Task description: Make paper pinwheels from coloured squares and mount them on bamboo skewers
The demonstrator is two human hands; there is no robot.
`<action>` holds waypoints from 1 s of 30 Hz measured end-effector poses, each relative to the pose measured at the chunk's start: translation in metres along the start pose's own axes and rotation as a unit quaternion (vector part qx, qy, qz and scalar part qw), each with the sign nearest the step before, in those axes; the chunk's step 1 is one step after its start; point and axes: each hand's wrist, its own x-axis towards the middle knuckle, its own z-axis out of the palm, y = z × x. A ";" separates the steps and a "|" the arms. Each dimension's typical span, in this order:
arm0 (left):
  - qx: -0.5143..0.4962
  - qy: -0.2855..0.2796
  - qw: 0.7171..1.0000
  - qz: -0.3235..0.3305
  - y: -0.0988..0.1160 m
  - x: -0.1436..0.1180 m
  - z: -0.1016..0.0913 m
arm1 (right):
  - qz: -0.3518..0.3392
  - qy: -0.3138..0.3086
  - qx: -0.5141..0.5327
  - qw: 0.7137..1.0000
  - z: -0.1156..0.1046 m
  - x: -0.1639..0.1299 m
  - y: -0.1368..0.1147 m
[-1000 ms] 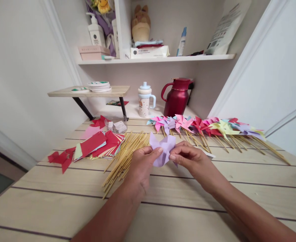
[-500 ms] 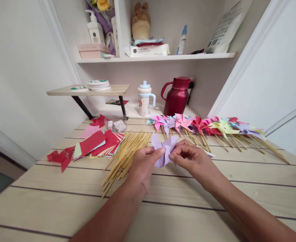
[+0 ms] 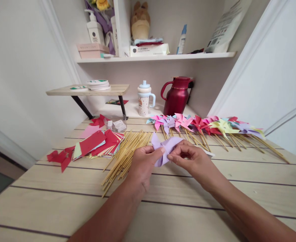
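You have bare surface [image 3: 163,208] all along the near side. To your left, loose sticks [image 3: 124,154] and a paper stack [image 3: 99,144] crowd the way; ahead and to the right a row of pinwheels [image 3: 203,126] bars reach toward the red jug [image 3: 176,95]

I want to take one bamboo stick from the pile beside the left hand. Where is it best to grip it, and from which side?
Probably at the near end of the bamboo sticks, coming from above and the front. There the ends fan apart on the table, so fingers could single one out; the far ends lie bunched beside the paper stack.
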 end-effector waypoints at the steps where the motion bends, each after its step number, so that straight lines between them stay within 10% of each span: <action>1: 0.006 0.006 1.000 0.007 0.000 0.001 0.000 | -0.001 0.005 0.002 1.000 -0.001 0.000 0.002; 10: 0.063 0.036 0.995 0.063 0.003 0.008 -0.007 | 0.009 0.164 0.077 0.983 -0.015 0.006 0.013; 17: 0.208 0.036 0.941 0.263 0.001 0.011 -0.007 | -0.077 0.062 -0.036 0.994 -0.016 0.001 0.002; 30: 0.227 -0.022 0.939 0.259 0.001 0.007 -0.003 | -0.031 0.000 -0.019 0.999 -0.012 0.001 -0.001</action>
